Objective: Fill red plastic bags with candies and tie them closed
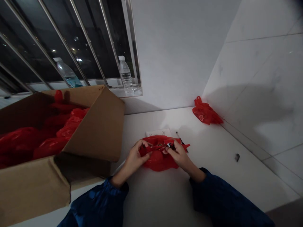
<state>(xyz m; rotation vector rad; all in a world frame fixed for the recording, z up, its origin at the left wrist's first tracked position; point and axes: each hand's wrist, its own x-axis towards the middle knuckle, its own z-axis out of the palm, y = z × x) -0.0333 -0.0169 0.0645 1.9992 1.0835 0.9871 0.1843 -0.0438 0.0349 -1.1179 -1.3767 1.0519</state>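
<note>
A red plastic bag [159, 161] lies on the white counter [213, 157] in front of me, its mouth held apart. My left hand [134, 156] pinches the bag's left edge. My right hand [178, 153] grips the right edge, with a small dark object at its fingertips that I cannot make out. Small items show inside the bag's opening. Both arms wear dark blue sleeves.
A large open cardboard box [94, 132] with several red bags inside stands at the left. Another tied red bag [205, 112] sits in the far corner by the tiled wall. A white socket plate [159, 132] and a pen [179, 136] lie behind the bag. Two water bottles [125, 75] stand on the window sill.
</note>
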